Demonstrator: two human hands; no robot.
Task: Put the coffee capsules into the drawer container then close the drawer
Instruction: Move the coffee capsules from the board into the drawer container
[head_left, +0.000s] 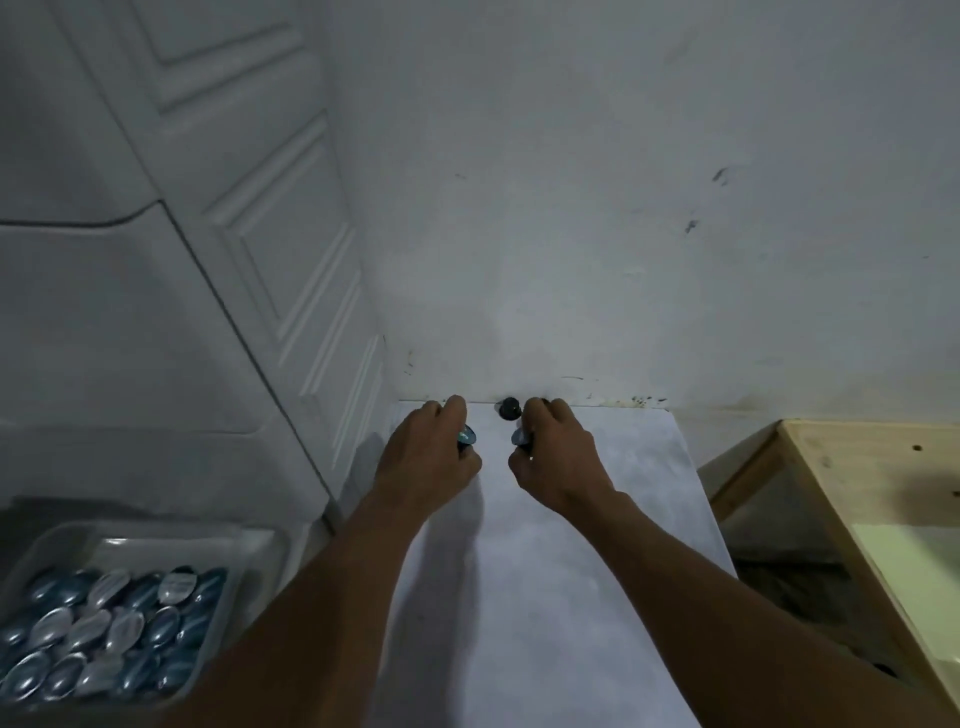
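A blue capsule (466, 435) is pinched in the curled fingers of the left hand (431, 452). A second capsule (521, 438), at 3 o'clock from the first, is pinched the same way by the right hand (558, 457). A dark loose capsule (510, 409) stands at 12 o'clock between the hands, on the white tabletop (571, 571) against the wall (571, 208). The clear container (249, 545), at 8 o'clock, holds many capsules (104, 618). A panelled door (260, 208) stands at 10 o'clock and a wooden frame (831, 493) at 4 o'clock.

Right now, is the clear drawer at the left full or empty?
Well filled: blue and silver coffee capsules lie heaped across the clear drawer, hiding its floor.
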